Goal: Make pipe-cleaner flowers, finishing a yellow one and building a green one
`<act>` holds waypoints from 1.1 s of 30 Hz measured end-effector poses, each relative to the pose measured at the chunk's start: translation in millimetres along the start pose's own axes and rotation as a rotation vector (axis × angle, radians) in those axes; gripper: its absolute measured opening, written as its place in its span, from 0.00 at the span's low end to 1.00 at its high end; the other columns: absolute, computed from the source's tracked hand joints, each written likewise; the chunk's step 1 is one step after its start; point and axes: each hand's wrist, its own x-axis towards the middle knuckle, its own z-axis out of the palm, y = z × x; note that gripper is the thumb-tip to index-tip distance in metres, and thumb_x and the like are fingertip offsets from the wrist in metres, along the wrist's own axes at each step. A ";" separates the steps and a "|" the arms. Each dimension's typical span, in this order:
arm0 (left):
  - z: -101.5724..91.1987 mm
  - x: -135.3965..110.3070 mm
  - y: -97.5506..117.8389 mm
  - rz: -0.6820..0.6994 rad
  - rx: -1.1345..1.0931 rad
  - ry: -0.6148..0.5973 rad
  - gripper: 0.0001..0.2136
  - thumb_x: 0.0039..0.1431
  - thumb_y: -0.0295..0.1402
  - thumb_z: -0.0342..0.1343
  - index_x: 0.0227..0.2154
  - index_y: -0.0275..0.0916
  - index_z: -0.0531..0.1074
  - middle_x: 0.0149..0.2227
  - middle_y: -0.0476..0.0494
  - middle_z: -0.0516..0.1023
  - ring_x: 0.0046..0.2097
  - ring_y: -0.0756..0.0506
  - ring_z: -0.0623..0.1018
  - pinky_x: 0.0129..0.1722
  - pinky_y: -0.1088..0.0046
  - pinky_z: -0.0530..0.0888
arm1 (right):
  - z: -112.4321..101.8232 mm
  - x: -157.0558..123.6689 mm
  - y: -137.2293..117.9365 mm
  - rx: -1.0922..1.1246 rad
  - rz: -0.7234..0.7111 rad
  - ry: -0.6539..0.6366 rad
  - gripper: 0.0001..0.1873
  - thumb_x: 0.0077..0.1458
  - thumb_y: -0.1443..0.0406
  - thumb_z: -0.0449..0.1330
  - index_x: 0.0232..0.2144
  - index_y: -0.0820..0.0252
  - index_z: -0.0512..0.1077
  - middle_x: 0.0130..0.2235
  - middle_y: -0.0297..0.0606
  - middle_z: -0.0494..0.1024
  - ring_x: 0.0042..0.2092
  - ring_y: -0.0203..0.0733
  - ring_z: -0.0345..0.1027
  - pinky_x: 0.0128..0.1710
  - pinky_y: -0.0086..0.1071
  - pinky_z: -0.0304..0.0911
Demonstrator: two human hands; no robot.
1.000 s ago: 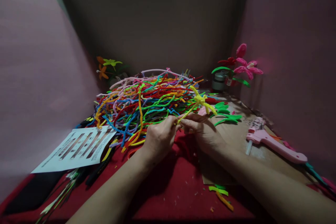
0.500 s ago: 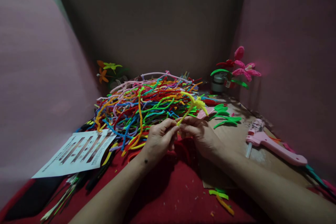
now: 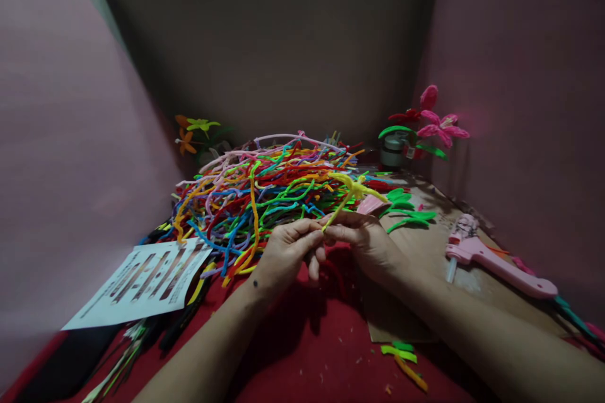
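A yellow pipe-cleaner flower (image 3: pixel 355 187) with a thin stem rises between my two hands in the middle of the view. My left hand (image 3: pixel 297 249) pinches the lower end of its stem between thumb and fingers. Closed on the same stem, my right hand (image 3: pixel 360 240) meets the left at the fingertips. Just beyond the hands lies a large heap of coloured pipe cleaners (image 3: pixel 274 192). Green pipe-cleaner leaves (image 3: pixel 409 208) and a pale pink piece (image 3: pixel 372 204) rest to the right of the flower.
A pink glue gun (image 3: pixel 501 261) lies on a brown board (image 3: pixel 425 252) at right. Pink flowers (image 3: pixel 443 126) stand behind, near a grey container (image 3: pixel 392 150). At left are a printed sheet (image 3: pixel 142 280) and an orange flower (image 3: pixel 186 141). Cut scraps (image 3: pixel 401 356) lie on the red cloth (image 3: pixel 302 352).
The yellow flower has tilted slightly, its petals now spread further to the right. Both hands stay together on the stem, and my left hand's lower fingers have loosened a little.
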 end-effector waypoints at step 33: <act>-1.3 0.3 -16.7 0.342 0.644 0.200 0.07 0.58 0.34 0.46 0.30 0.40 0.67 0.20 0.55 0.65 0.21 0.54 0.65 0.22 0.80 0.63 | 2.5 -3.7 -4.7 -0.140 -0.077 0.024 0.06 0.45 0.68 0.56 0.22 0.61 0.74 0.22 0.31 0.70 0.27 0.34 0.59 0.30 0.29 0.54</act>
